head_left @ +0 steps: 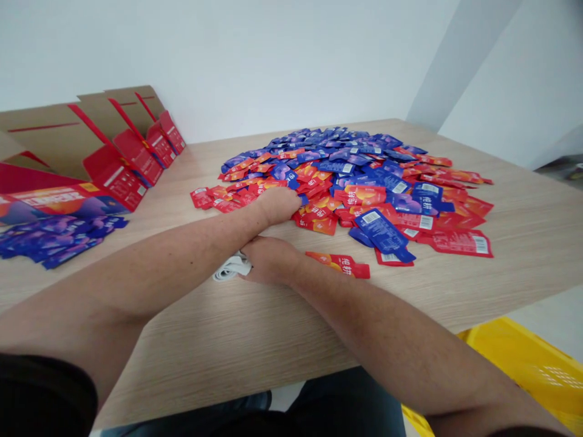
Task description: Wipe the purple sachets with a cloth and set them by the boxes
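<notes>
My left hand (283, 205) reaches over to the near edge of a heap of flat spouted pouches. Its fingers curl down among the pouches and are mostly hidden; a bit of blue pouch (303, 199) shows beside them. Just below, my right hand (268, 258) is closed on a rolled white cloth (232, 267), which sticks out on its left side. My left forearm reaches past my right hand. Red-orange pouches (316, 220) lie right beside my left hand, and one red pouch (339, 264) lies apart near my right wrist.
Blue pouches (337, 145) cover the heap's far side. Open red cardboard boxes (113, 173) stand in a row at left, with a smaller pile of blue pouches (59, 238) before them. A yellow plastic crate (523, 358) sits below the wooden table (204, 364) at right.
</notes>
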Tool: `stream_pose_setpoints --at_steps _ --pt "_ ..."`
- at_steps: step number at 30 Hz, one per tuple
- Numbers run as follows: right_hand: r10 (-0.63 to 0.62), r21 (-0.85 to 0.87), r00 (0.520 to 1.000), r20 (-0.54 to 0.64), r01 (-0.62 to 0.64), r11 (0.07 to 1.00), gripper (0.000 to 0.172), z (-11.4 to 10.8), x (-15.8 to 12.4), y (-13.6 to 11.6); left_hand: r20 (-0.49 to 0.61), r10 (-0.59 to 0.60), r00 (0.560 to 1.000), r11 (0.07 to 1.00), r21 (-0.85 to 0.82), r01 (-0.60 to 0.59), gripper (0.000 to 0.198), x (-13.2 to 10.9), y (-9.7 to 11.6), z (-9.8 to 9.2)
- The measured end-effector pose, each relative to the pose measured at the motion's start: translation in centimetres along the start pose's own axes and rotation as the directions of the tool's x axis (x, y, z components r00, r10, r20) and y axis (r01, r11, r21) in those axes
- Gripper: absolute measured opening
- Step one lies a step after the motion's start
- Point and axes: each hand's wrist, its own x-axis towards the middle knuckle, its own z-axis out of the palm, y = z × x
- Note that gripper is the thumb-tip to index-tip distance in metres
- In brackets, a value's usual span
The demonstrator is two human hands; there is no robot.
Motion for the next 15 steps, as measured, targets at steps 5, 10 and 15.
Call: stream_pose_setpoints --at_steps 5,10,15 --pt "-0.012 0.004 1.0 0.026 0.012 1.0 0.041 -0.1 -0.1 0.3 -0.154 -0.204 0.967 0.975 -0.117 0.187 0.03 -1.7 -1.4 -1.9" --pt "0.006 -0.008 0.998 0.056 -0.005 1.0 0.037 -0.4 -0.3 0.4 -0.338 -0.423 0.841 0.865 -0.428 0.262 0.014 -6.2 -2.5 -4.0" --pt "0.045 -0.012 0.997 0.068 -0.044 0.999 0.028 -0.9 -0.5 -0.1 -0.386 -0.678 0.626 0.673 -0.668 0.317 0.002 -13.4 -2.1 -3.9"
